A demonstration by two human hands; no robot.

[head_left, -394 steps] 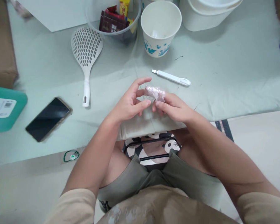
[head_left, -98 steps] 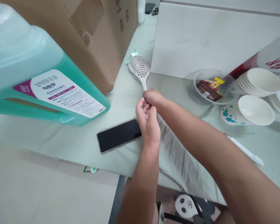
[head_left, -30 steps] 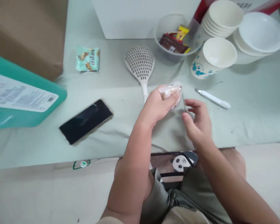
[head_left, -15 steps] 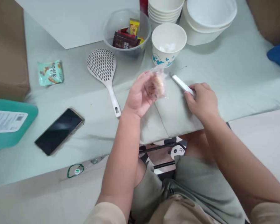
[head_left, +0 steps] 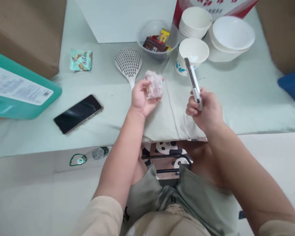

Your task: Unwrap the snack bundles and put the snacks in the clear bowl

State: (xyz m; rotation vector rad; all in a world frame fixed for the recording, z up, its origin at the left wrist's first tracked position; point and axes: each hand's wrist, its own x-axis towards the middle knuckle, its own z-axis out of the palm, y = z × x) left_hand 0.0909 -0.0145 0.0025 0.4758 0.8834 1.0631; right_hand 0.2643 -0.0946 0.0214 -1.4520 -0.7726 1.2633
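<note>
My left hand (head_left: 143, 98) holds a small snack in a clear, crinkled plastic wrapper (head_left: 154, 84), its thumb and fingers closed on the packet just above the table. Inside the wrapper, the contents look pale and are hard to make out. A slim white utility knife (head_left: 193, 80) is gripped in my right hand (head_left: 206, 109), raised with its dark, narrow end pointing up and away from me. Behind the knife stands a paper cup with blue print (head_left: 180, 65). Left of the packet lies a white slotted skimmer (head_left: 128, 62), part of its handle hidden by my left hand.
A clear bowl (head_left: 140, 41) of wrapped sweets stands at the back, beside stacked cups (head_left: 195, 19) and white bowls (head_left: 232, 34). On the left are a turquoise snack packet (head_left: 80, 60), a phone (head_left: 78, 113) and a green jug (head_left: 36, 111). Brown boxes (head_left: 27, 29) flank the table (head_left: 248, 108).
My right hand has lifted the utility knife and turned it from lying low to pointing upward. The wrapped snack has been turned in my left hand. The camera view has shifted.
</note>
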